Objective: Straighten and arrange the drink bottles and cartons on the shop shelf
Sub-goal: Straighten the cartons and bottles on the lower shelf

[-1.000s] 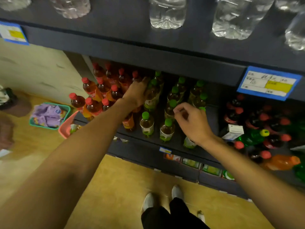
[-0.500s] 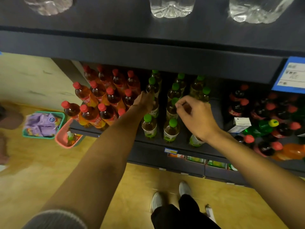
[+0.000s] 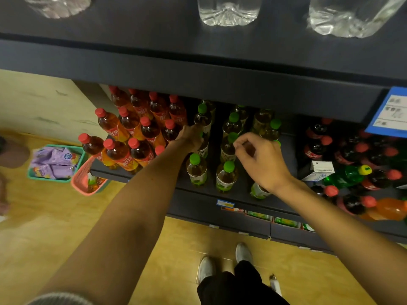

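- The left hand (image 3: 189, 139) reaches into the middle shelf (image 3: 242, 190) and wraps around a green-capped bottle (image 3: 203, 145) in the second row; how tightly the fingers close behind it cannot be seen.
- The right hand (image 3: 261, 160) hovers over the next column, thumb and forefinger curled toward each other at the cap of another green-capped bottle (image 3: 229, 146); whether they actually pinch it cannot be told.
- Two more green-capped bottles (image 3: 196, 170) stand upright at the shelf's front edge, just below the hands.
- Red-capped tea bottles (image 3: 132, 137) crowd the left part of the same shelf, several tilted.
- Dark soda bottles (image 3: 352, 155) lie jumbled on the right, with a small white carton (image 3: 319, 170) among them.
- Clear water bottles (image 3: 229, 9) sit on the shelf above.
- On the floor to the left stand a green basket (image 3: 82, 158) and a pink basket (image 3: 82, 177).
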`<state>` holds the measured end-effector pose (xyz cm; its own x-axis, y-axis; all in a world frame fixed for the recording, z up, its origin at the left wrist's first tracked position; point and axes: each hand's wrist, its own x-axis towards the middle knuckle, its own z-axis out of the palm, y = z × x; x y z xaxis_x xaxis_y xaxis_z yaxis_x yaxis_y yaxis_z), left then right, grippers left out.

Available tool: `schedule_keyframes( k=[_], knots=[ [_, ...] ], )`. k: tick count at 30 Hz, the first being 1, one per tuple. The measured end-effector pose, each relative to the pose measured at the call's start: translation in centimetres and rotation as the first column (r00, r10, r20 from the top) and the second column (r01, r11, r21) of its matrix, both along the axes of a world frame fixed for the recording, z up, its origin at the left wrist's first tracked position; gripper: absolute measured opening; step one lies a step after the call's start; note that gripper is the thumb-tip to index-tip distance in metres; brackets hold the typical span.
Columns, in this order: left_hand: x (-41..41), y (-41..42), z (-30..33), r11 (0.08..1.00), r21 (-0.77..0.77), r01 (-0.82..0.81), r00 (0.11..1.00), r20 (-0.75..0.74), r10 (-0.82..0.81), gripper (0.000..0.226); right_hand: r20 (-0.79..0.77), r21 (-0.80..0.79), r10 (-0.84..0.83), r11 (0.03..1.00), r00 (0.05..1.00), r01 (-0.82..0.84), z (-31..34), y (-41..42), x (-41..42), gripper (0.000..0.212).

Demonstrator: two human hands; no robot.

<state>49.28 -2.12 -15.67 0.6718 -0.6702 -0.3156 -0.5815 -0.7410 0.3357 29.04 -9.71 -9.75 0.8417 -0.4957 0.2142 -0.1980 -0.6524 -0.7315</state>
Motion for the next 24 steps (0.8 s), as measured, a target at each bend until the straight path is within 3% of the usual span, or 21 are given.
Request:
schedule_keyframes(
  k=[7, 9, 12, 18, 24],
  knots=[
    [0.3, 1.2, -0.1, 0.997, -0.062, -0.036, 0.997, -0.072, 0.031, 0.058, -0.008, -0.012, 0.003, 1.000, 1.000, -0.003, -0.1, 0.8, 0.0, 0.009],
    [0.1, 1.9, 0.5, 0.996, -0.080, -0.029, 1.000, 0.010, 0.030, 0.054, -0.015, -0.017, -0.001, 1.000, 1.000, 0.000, 0.1, 1.1, -0.2, 0.009],
    [-0.9, 3.5, 2.0, 0.977, -0.186, 0.101, 0.980, 0.190, -0.065, 0.029, -0.015, -0.017, -0.022, 1.000, 1.000, 0.022, 0.5, 1.8, -0.7, 0.009],
    [-5.6, 7.2, 5.2, 0.819, -0.322, 0.474, 0.841, 0.442, -0.313, 0.036, 0.036, -0.016, -0.161, 0.987, 0.986, 0.161, 0.9, 3.1, -3.0, 0.009],
    [-11.8, 5.9, 7.6, 0.674, -0.483, 0.559, 0.821, 0.438, -0.366, 0.028, 0.029, -0.003, -0.293, 0.956, 0.956, 0.293, 1.5, 3.9, -6.4, 0.010]
  ],
)
